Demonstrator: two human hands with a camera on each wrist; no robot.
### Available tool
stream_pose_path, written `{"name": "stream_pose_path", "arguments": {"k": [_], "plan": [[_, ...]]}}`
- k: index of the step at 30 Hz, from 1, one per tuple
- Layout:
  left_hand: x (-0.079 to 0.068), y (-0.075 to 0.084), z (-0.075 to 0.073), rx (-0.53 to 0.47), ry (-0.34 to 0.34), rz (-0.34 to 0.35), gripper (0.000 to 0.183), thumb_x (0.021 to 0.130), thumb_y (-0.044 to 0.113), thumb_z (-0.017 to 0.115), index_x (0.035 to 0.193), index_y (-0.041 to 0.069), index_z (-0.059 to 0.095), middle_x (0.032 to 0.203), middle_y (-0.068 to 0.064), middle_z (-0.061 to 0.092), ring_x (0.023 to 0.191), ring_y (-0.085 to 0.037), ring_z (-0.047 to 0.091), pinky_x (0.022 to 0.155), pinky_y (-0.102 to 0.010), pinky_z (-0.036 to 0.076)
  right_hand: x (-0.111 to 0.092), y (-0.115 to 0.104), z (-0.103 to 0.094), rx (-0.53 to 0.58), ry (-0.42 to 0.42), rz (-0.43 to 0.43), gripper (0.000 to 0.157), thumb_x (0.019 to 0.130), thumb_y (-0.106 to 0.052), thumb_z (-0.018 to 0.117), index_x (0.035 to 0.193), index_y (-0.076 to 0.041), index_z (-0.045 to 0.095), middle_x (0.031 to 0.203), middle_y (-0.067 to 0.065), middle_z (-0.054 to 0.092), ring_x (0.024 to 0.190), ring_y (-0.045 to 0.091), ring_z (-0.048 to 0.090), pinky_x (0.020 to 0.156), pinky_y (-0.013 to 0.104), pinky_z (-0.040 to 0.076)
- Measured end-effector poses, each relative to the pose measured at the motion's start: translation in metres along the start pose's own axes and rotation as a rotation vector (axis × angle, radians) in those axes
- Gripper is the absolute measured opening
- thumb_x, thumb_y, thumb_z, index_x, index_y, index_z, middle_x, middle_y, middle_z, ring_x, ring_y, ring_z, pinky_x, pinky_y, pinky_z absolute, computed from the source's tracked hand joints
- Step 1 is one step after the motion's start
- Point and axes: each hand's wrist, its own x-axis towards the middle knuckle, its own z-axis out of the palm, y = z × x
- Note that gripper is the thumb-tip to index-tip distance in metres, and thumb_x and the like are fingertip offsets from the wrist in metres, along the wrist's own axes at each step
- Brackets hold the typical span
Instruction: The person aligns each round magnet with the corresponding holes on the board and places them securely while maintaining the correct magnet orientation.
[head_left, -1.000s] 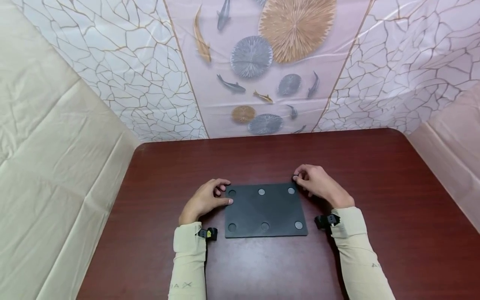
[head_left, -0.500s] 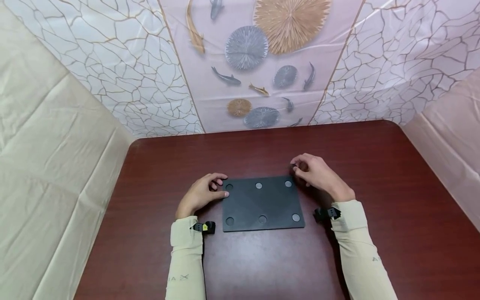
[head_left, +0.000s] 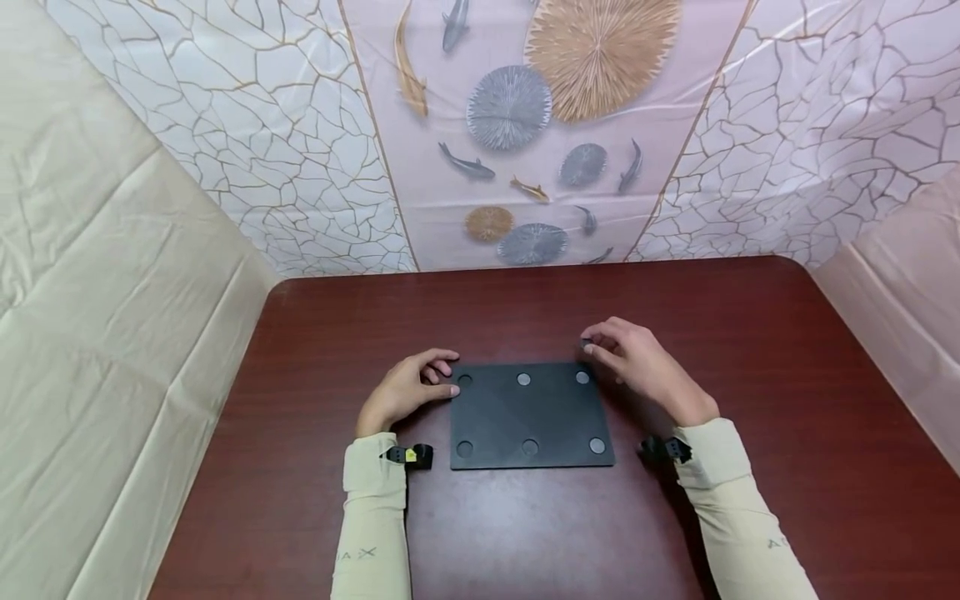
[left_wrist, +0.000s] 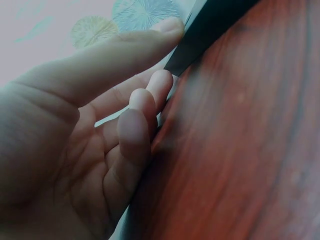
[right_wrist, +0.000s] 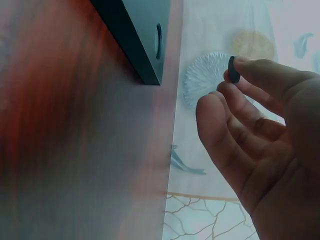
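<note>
disc clearest in right-wrist view

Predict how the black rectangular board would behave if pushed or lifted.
The black rectangular board is probably stiff: its edges run straight. Lying flat on the table, it would likely slide rather than tip when pushed.

X on left sleeve, right sleeve illegible
</note>
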Motion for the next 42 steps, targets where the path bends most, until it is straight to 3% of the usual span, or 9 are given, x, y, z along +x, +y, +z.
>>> {"name": "stream_pose_path", "arguments": {"k": [5, 13, 20, 22, 35, 42], "plan": [[0.000, 0.000, -0.001, -0.017, 0.002, 0.005, 0.052, 0.092, 0.017, 0.085, 0.140, 0.019, 0.066, 0.113, 0.000, 0.066, 0.099, -0.021, 0.059, 0.091, -0.039, 0.047, -0.008, -0.006, 0.002, 0.005, 0.033, -0.022, 0.022, 0.104, -0.015, 0.069, 0.125, -0.007, 0.072, 0.112, 0.007, 0.064, 0.083, 0.022, 0.063, 0.057, 0.032, 0.056], [0.002, -0.001, -0.001, -0.031, 0.000, 0.003, 0.051, 0.092, 0.018, 0.085, 0.140, 0.020, 0.067, 0.112, -0.001, 0.067, 0.097, -0.022, 0.061, 0.091, -0.039, 0.048, -0.020, -0.015, 0.005, -0.005, 0.059, -0.044, 0.022, 0.102, -0.010, 0.072, 0.124, -0.009, 0.072, 0.108, 0.006, 0.063, 0.077, 0.019, 0.061, 0.056, 0.030, 0.055], [0.005, -0.004, -0.001, -0.051, 0.007, 0.002, 0.050, 0.092, 0.017, 0.085, 0.138, 0.021, 0.067, 0.111, -0.001, 0.068, 0.095, -0.023, 0.061, 0.089, -0.038, 0.049, -0.029, -0.020, 0.017, -0.152, 0.093, -0.162, 0.019, 0.100, -0.016, 0.076, 0.118, -0.012, 0.075, 0.106, -0.002, 0.067, 0.090, 0.013, 0.062, 0.078, 0.038, 0.056], [0.005, -0.004, 0.000, -0.054, 0.009, 0.004, 0.050, 0.092, 0.017, 0.085, 0.138, 0.020, 0.067, 0.111, -0.001, 0.069, 0.095, -0.023, 0.061, 0.089, -0.038, 0.049, -0.032, -0.022, 0.020, -0.166, 0.099, -0.175, 0.018, 0.099, -0.016, 0.076, 0.117, -0.013, 0.075, 0.105, -0.004, 0.067, 0.090, 0.012, 0.062, 0.079, 0.039, 0.056], [0.005, -0.005, 0.001, -0.065, 0.013, 0.010, 0.047, 0.093, 0.014, 0.083, 0.138, 0.017, 0.067, 0.111, -0.001, 0.069, 0.093, -0.021, 0.062, 0.085, -0.034, 0.050, -0.049, -0.034, 0.035, -0.085, 0.153, -0.249, 0.022, 0.098, -0.008, 0.075, 0.120, -0.008, 0.076, 0.111, -0.003, 0.068, 0.092, 0.008, 0.064, 0.079, 0.035, 0.056], [0.006, -0.006, 0.001, -0.054, 0.026, 0.017, 0.048, 0.093, 0.012, 0.083, 0.138, 0.016, 0.067, 0.111, -0.002, 0.069, 0.092, -0.020, 0.062, 0.083, -0.032, 0.050, -0.055, -0.039, 0.048, -0.049, 0.122, -0.291, 0.020, 0.098, -0.008, 0.076, 0.118, -0.010, 0.076, 0.108, -0.006, 0.067, 0.089, 0.003, 0.060, 0.076, 0.029, 0.053]]}}
